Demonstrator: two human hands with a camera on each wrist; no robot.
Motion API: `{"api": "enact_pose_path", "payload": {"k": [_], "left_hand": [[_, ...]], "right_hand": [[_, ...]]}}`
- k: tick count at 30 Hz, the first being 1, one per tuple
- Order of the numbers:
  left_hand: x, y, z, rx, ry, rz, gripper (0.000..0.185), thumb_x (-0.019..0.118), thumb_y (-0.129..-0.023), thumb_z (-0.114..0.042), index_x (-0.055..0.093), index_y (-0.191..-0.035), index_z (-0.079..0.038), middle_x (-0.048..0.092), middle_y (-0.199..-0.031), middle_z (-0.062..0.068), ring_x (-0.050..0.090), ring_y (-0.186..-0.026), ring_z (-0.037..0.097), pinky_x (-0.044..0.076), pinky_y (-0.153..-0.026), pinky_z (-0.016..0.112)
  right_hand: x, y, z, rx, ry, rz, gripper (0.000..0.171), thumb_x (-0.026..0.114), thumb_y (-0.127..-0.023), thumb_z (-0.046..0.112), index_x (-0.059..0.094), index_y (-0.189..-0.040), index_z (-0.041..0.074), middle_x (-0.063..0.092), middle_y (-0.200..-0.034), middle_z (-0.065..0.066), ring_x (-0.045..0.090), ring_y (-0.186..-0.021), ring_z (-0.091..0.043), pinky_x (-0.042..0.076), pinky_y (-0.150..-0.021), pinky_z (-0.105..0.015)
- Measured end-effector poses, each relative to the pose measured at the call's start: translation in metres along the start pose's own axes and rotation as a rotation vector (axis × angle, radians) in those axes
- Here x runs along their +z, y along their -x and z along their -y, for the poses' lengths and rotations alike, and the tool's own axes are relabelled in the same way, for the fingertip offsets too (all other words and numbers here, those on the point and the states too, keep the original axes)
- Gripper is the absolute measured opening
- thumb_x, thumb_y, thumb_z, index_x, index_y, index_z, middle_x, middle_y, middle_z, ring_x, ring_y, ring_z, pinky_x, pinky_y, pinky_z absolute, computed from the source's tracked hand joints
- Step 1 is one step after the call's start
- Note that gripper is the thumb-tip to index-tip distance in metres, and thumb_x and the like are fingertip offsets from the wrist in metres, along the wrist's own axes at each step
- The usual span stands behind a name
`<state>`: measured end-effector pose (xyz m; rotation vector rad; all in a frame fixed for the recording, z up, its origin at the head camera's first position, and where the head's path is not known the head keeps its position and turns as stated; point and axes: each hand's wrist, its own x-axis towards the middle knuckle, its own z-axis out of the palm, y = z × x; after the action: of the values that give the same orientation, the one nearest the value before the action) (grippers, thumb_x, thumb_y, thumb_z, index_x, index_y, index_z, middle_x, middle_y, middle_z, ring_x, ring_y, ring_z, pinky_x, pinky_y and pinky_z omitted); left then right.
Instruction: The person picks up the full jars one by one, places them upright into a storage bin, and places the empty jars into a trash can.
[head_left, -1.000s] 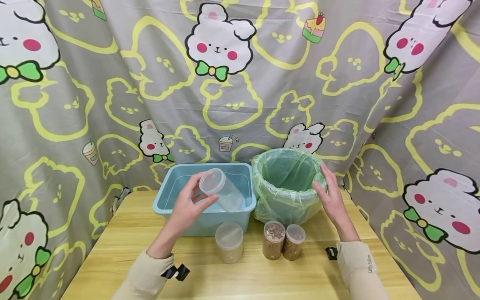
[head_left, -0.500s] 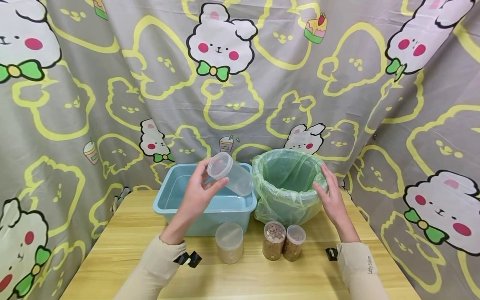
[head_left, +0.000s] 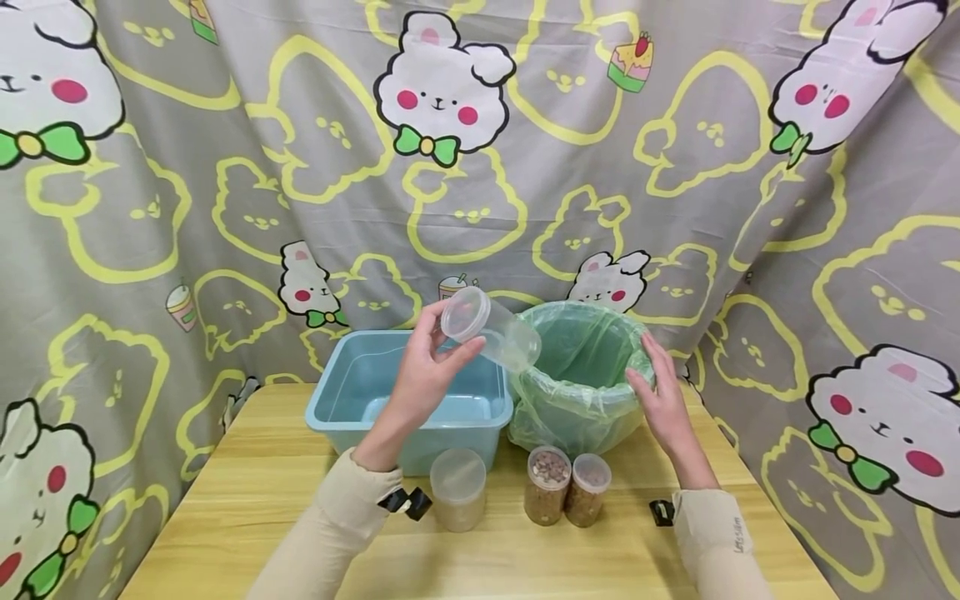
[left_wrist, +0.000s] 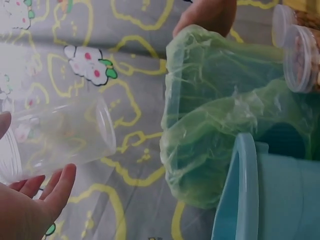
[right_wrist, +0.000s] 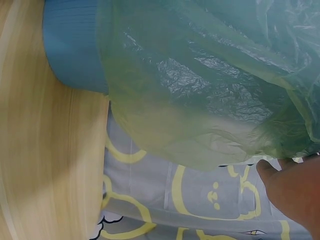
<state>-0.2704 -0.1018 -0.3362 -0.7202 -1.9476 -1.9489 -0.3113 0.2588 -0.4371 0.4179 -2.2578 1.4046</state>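
My left hand point(head_left: 429, 372) grips an empty clear plastic jar point(head_left: 491, 331) near its lidded end, tilted with the other end over the left rim of the bin. The left wrist view shows that jar point(left_wrist: 60, 137) lying sideways above my fingers point(left_wrist: 57, 187). The bin point(head_left: 581, 375), lined with a green bag, stands at the back right of the wooden table point(head_left: 225, 517). My right hand point(head_left: 660, 392) rests against the bin's right rim, fingers straight; the right wrist view shows the bag point(right_wrist: 210, 85) close up with my thumb point(right_wrist: 292, 192) by it.
A light blue tub point(head_left: 408, 400) sits left of the bin. In front stand a clear jar with pale contents point(head_left: 458, 487) and two jars of brown pieces point(head_left: 548, 483) point(head_left: 588, 485). A patterned curtain point(head_left: 480, 167) closes the back and sides.
My left hand has lifted the clear jar from over the blue tub up and to the right, to the bin's left rim. The right hand has stayed on the bin.
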Motion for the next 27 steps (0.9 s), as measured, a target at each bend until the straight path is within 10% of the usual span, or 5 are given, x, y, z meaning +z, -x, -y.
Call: {"api": "enact_pose_path", "payload": {"k": [27], "left_hand": [[0.071,-0.020,0.031,-0.061,0.049,0.070,0.061,0.076,-0.095,-0.017,0.044,-0.146,-0.014,0.051,-0.142,0.011,0.060,-0.129,0.025,0.057,-0.101,0.033]], "right_hand": [[-0.002,-0.001,-0.003,0.011,0.002,0.002,0.069,0.057,-0.104,0.011,0.024,-0.164,0.002,0.017,-0.171,-0.021,0.015,-0.157,-0.045,0.012,-0.122,-0.071]]}}
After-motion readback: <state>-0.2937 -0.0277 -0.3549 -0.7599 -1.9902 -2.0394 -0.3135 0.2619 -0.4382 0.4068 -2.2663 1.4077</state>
